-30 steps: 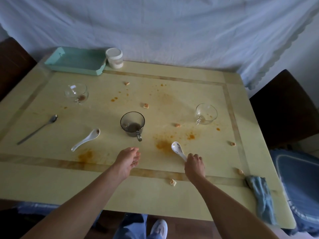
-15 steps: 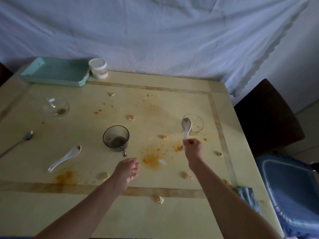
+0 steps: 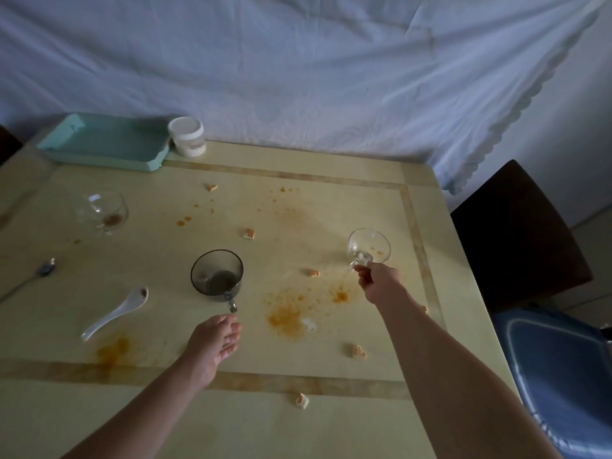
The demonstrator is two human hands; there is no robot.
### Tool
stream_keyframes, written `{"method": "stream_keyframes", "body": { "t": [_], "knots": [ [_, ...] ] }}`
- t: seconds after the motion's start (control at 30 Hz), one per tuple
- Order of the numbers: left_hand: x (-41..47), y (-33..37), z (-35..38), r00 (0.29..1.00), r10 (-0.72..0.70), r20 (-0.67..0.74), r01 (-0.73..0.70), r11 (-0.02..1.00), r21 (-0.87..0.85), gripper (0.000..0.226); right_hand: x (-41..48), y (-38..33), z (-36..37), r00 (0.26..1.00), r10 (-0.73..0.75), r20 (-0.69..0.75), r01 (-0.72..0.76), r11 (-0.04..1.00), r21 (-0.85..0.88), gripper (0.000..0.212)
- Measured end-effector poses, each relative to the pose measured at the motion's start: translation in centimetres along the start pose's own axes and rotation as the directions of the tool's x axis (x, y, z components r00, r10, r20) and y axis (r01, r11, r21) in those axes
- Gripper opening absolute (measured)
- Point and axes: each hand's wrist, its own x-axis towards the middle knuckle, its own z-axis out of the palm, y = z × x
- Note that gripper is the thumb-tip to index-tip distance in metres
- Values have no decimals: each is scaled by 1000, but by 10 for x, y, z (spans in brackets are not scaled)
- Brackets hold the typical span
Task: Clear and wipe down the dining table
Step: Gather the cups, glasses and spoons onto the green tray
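The cream dining table carries orange stains and several bread crumbs. My right hand is closed on the handle of a clear glass cup at the right side. The white spoon it carried is not plainly visible; something pale shows at that cup's bottom. My left hand hovers with fingers apart just below the handle of a dark glass cup holding a little brown liquid. A white ceramic spoon, a metal spoon and another clear cup lie to the left.
A teal tray and a white-lidded jar stand at the far left edge against a white sheet. A dark chair and a blue cushioned seat sit beyond the table's right edge.
My right hand lifted the white spoon off the table, carried it to the right clear cup, and now grips that cup's handle. My left hand stayed near the dark cup.
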Motion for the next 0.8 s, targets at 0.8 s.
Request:
{"method": "stream_keyframes", "body": {
  "t": [0.8],
  "knots": [
    [94, 11, -209, 834, 428, -349, 256, 260, 931, 27, -48, 102, 79, 984, 2, 179, 50, 956, -290, 18]
  ]
}}
